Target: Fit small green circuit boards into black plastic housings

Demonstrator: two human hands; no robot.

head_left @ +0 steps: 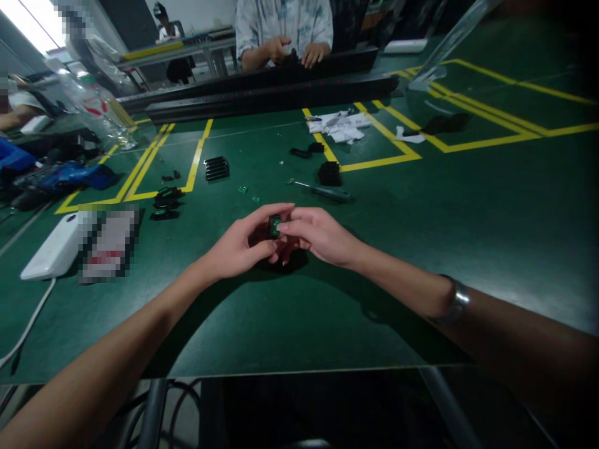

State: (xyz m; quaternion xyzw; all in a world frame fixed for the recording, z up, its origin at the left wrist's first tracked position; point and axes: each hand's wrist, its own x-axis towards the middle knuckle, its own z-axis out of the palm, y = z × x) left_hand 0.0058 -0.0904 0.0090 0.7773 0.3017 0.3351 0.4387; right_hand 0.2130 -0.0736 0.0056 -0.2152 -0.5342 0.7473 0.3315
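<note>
Between my two hands is a small black part with a green circuit board (pixel 274 227) in it, just above the table. My left hand (pixel 243 246) grips its side, with the thumb below and the fingers curled over the top. My right hand (pixel 322 234) presses its thumb against the green face, and its other fingers are partly hidden behind the part. Just beyond the hands lies a screwdriver (pixel 322 189) with a dark green handle. Tiny green pieces (pixel 243 189) rest a little to its left.
Black parts lie in a pile (pixel 167 198) at left, a row (pixel 216 168) and a stack (pixel 330 173). A white power bank (pixel 58 246) with a cable is at left. Crumpled paper (pixel 339 126) and long black bars (pixel 271 93) lie farther back; a person (pixel 285 31) works opposite.
</note>
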